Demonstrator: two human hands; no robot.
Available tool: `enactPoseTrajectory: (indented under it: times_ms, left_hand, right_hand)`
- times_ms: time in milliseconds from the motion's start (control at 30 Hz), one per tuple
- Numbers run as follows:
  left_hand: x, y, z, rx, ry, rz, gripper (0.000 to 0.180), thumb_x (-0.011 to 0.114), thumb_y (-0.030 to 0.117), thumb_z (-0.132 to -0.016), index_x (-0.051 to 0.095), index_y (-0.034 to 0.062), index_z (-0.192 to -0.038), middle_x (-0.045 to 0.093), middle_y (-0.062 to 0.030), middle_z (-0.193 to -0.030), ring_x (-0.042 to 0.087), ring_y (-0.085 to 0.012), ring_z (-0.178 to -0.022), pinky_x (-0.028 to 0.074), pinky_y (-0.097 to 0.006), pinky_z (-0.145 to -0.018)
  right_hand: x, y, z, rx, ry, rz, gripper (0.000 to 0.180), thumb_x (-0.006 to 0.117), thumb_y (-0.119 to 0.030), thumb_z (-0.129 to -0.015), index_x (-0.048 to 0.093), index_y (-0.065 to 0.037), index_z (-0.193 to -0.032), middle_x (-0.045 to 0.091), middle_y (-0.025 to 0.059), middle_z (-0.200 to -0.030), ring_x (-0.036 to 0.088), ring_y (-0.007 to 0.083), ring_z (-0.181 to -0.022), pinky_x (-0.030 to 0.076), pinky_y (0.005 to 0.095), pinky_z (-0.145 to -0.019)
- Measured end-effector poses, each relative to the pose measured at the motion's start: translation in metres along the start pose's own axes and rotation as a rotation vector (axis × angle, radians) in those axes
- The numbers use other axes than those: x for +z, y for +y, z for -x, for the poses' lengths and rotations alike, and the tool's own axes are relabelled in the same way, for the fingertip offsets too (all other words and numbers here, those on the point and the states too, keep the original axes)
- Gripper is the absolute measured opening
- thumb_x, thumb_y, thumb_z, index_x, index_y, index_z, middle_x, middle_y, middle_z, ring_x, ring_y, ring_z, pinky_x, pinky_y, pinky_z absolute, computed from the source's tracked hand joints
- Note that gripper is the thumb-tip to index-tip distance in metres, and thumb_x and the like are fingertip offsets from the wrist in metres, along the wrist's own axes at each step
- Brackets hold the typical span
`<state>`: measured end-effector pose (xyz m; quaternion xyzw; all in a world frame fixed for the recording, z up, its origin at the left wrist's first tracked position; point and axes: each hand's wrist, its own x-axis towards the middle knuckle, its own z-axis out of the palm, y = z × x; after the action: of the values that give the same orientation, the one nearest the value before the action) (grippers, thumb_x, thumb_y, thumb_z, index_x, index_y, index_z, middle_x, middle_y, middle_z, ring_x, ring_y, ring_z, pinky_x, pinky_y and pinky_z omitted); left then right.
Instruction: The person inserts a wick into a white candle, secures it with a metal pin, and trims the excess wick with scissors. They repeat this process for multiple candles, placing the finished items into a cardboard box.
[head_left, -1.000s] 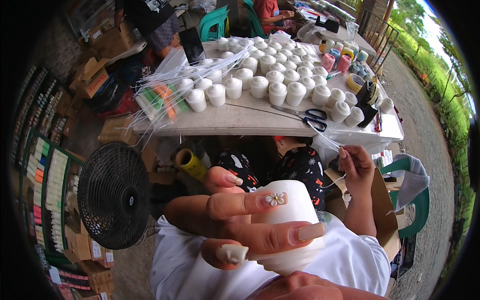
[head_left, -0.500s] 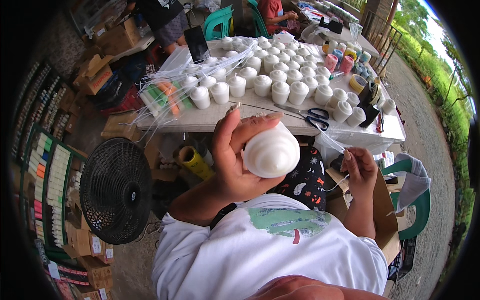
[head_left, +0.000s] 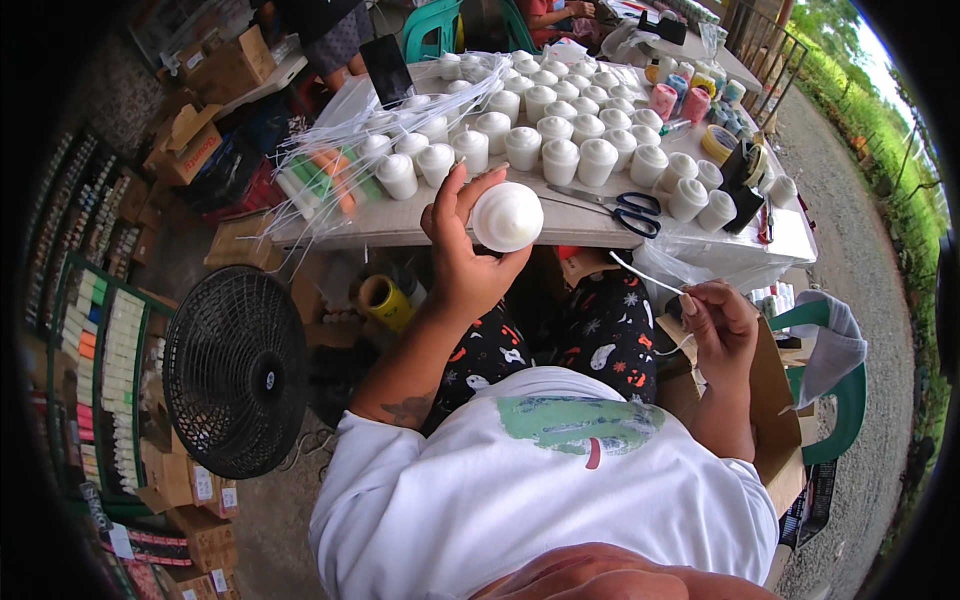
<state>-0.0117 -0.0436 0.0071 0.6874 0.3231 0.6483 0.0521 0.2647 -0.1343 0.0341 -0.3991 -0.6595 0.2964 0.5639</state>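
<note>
A white cup-shaped piece with a swirled, pointed top (head_left: 508,217) is gripped in my left hand (head_left: 468,275), the fingers wrapped round its left side and underside. It is held up in front of the table's near edge, its top toward me. To the right, my right hand (head_left: 722,325) pinches a thin white cord (head_left: 645,274) between thumb and fingers. The cord's free end sticks out up and to the left, apart from the piece. More such white pieces (head_left: 597,162) stand upright in rows on the table (head_left: 440,213). Scissors with dark blue handles (head_left: 634,213) lie near its front edge.
White strands (head_left: 330,140) and green and orange packs (head_left: 335,180) lie on the table's left, by a dark phone-like slab (head_left: 387,70). A black fan (head_left: 235,372) stands at left, a yellow roll (head_left: 384,298) under the table, an open cardboard box (head_left: 770,400) at right.
My left hand has moved up and away from me with the white piece. The cord in my right hand now points up and left, its end free; the right hand has barely moved.
</note>
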Motion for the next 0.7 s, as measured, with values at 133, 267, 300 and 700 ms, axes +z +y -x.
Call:
enactPoseTrajectory:
  times_ms: [133, 267, 300, 700]
  left_hand:
    - [-0.003, 0.002, -0.005, 0.024, 0.021, -0.042, 0.093, 0.078, 0.006, -0.063, 0.022, 0.0015, -0.137, 0.059, -0.0098, -0.120, 0.052, -0.0180, -0.108, 0.021, -0.037, -0.096]
    - [-0.004, 0.008, -0.008, 0.045, 0.024, -0.052, 0.093, 0.078, 0.006, -0.063, 0.023, 0.0016, -0.137, 0.060, -0.0095, -0.120, 0.053, -0.0174, -0.107, 0.021, -0.036, -0.096]
    - [-0.004, 0.009, -0.009, 0.049, 0.024, -0.051, 0.092, 0.078, 0.006, -0.063, 0.023, 0.0016, -0.137, 0.060, -0.0095, -0.119, 0.053, -0.0174, -0.107, 0.021, -0.036, -0.096]
    - [-0.005, 0.013, -0.010, 0.050, 0.011, -0.052, 0.088, 0.078, 0.007, -0.063, 0.028, 0.0023, -0.134, 0.059, -0.0103, -0.120, 0.054, -0.0190, -0.105, 0.024, -0.036, -0.094]
  right_hand:
    - [-0.001, 0.002, 0.001, 0.005, 0.008, 0.003, 0.007, 0.061, 0.004, -0.085, 0.059, 0.004, -0.092, 0.056, 0.0045, -0.082, 0.054, 0.0071, -0.069, 0.043, 0.0179, -0.063]
    - [-0.001, 0.002, 0.001, -0.007, 0.009, 0.000, 0.007, 0.061, 0.004, -0.085, 0.059, 0.004, -0.092, 0.056, 0.0043, -0.082, 0.054, 0.0071, -0.069, 0.043, 0.0180, -0.063]
    - [-0.001, 0.002, 0.001, -0.002, 0.012, 0.000, 0.007, 0.061, 0.004, -0.085, 0.059, 0.004, -0.092, 0.056, 0.0043, -0.082, 0.054, 0.0071, -0.069, 0.043, 0.0180, -0.063]
    - [-0.004, 0.005, 0.002, 0.024, 0.025, -0.005, 0.006, 0.061, 0.004, -0.085, 0.059, 0.004, -0.091, 0.056, 0.0037, -0.082, 0.053, 0.0065, -0.070, 0.042, 0.0182, -0.063]
